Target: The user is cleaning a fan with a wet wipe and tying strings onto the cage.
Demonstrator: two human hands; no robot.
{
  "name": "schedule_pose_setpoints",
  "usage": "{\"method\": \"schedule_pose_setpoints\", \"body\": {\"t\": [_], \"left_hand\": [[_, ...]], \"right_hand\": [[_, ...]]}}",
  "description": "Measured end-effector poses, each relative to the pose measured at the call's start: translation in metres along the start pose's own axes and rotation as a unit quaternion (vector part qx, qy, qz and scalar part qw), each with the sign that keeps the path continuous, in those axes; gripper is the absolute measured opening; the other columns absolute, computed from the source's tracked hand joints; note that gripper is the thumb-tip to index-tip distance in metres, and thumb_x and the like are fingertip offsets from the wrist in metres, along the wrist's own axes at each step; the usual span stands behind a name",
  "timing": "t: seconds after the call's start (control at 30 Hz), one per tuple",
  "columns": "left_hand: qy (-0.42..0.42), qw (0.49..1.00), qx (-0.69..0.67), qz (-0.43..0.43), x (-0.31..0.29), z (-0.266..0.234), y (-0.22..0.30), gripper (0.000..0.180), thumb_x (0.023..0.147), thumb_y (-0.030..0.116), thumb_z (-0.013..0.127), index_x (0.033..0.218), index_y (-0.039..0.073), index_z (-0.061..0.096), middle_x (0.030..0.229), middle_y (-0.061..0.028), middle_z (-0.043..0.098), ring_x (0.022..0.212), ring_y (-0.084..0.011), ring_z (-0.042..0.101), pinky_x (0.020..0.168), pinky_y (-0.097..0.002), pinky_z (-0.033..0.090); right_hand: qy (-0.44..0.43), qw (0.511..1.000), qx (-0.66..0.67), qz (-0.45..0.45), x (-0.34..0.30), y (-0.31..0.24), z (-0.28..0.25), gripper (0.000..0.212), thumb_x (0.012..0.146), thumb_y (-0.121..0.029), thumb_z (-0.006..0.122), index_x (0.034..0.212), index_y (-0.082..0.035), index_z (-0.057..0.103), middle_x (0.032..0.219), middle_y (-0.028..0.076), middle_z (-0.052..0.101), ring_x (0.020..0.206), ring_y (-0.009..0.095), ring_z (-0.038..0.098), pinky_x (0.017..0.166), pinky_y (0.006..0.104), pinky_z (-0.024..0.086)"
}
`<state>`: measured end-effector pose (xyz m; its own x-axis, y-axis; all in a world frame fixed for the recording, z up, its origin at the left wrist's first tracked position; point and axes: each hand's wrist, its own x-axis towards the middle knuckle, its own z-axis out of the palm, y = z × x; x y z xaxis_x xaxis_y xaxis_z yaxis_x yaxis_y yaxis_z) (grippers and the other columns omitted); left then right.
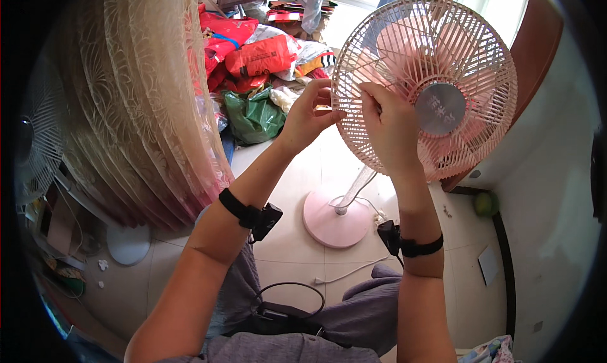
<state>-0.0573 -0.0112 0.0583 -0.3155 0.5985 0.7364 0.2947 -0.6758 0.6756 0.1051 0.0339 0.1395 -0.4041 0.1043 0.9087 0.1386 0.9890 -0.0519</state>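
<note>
Pink fan (pixel 441 108): while it filled the frame's upper right, its stand (pixel 355 191) slanted down-left to the base (pixel 338 221) near centre.
Left hand (pixel 308 118): grip curled at the fan's left edge, just rightward; firm hold couldn't be told.
Right hand (pixel 392 126): nearer fan's centre, up-right of it; fingers bunched, contents hidden.

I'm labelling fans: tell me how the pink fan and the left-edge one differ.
Colour: the pink fan is pink around a grey hub; the left-edge fan has pale wires around a dark hub.
View: the pink fan's cage mostly shows; the left-edge fan runs into the dark rim.
Handling: the left hand and right hand are at the pink fan; neither is at the left-edge fan.
Both have wire cages.
</note>
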Motion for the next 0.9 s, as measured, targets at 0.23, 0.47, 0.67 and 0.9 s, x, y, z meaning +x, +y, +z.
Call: {"method": "schedule_pose_setpoints", "body": {"t": [0.23, 0.47, 0.67, 0.9], "left_hand": [[0.002, 1.0, -0.015, -0.018, 0.0, -0.004, -0.002, 0.057, 0.079, 0.011, 0.075, 0.127, 0.005, 0.044, 0.106, -0.0104, 0.058, 0.097, -0.0197, 0.06, 0.081, -0.032, 0.052], [-0.005, 0.999, -0.005, -0.031, -0.002, -0.001, -0.002, 0.062, 0.077, 0.01, 0.076, 0.128, 0.006, 0.041, 0.107, -0.0114, 0.057, 0.098, -0.0215, 0.061, 0.081, -0.0334, 0.054], [-0.007, 0.999, -0.016, -0.038, -0.002, -0.004, -0.005, 0.063, 0.076, 0.008, 0.076, 0.129, 0.006, 0.04, 0.107, -0.0119, 0.057, 0.097, -0.0219, 0.062, 0.082, -0.0333, 0.053], [-0.016, 0.998, -0.053, -0.039, -0.001, -0.007, -0.006, 0.063, 0.079, 0.008, 0.074, 0.132, 0.007, 0.041, 0.103, -0.0112, 0.059, 0.095, -0.0208, 0.062, 0.083, -0.0327, 0.052]], "right_hand": [[-0.042, 0.998, -0.035, 0.027, -0.003, 0.001, -0.018, 0.01, 0.085, -0.011, 0.06, 0.091, -0.007, 0.067, 0.076, 0.013, 0.066, 0.068, 0.031, 0.065, 0.061, 0.041, 0.049], [-0.005, 0.998, -0.062, -0.001, 0.0, -0.004, 0.001, 0.011, 0.085, -0.014, 0.06, 0.093, -0.01, 0.066, 0.075, 0.01, 0.066, 0.067, 0.029, 0.065, 0.059, 0.0397, 0.049], [-0.078, 0.994, -0.074, 0.028, 0.001, 0.004, -0.031, 0.011, 0.085, -0.014, 0.06, 0.091, -0.008, 0.067, 0.079, 0.012, 0.066, 0.072, 0.031, 0.064, 0.063, 0.0404, 0.049], [-0.122, 0.988, -0.061, 0.074, -0.002, 0.008, -0.067, 0.011, 0.085, -0.013, 0.06, 0.088, -0.005, 0.067, 0.079, 0.013, 0.065, 0.073, 0.033, 0.063, 0.064, 0.0395, 0.049]]}}
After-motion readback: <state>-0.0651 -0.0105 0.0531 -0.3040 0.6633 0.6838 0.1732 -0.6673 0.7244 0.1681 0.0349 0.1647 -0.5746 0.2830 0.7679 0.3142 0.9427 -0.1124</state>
